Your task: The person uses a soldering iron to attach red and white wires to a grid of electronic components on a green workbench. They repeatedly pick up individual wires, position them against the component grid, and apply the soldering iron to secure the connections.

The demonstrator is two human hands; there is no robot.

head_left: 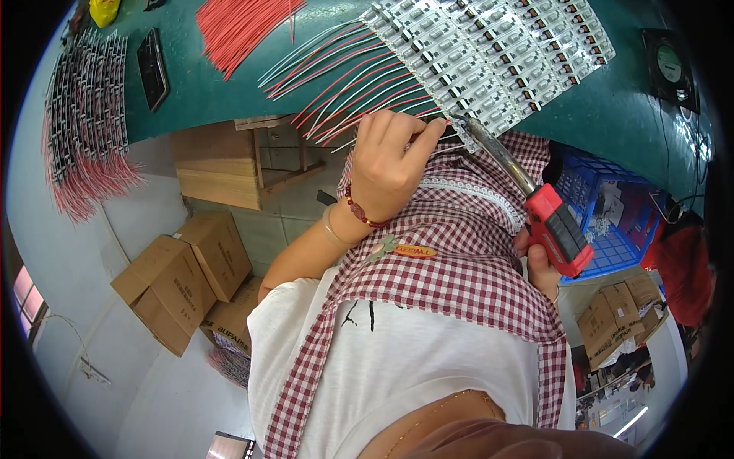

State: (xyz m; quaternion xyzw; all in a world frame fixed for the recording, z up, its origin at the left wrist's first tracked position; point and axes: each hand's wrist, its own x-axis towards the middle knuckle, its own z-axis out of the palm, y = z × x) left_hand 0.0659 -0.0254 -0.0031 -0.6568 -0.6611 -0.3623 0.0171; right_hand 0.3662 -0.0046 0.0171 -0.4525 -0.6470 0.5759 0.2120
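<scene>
A panel of small white circuit boards [489, 57] lies at the front edge of the green table. Red and white wires [355, 73] fan out from its left side. At the panel's near corner, my left hand [390, 161] is closed with thumb and forefinger pinched together, seemingly on a thin wire whose end is mostly hidden. My right hand [539, 264] grips a red and black soldering iron [556, 229], partly hidden behind its handle. The iron's metal tip meets the panel's near corner, close beside my left fingertips.
On the green table [180, 99] lie a bundle of red wires [245, 30], a phone [153, 69] and a black device with a round dial [670, 67]. Wired strips [88, 107] hang over the left edge. Below are cardboard boxes [176, 279] and a blue crate [600, 199].
</scene>
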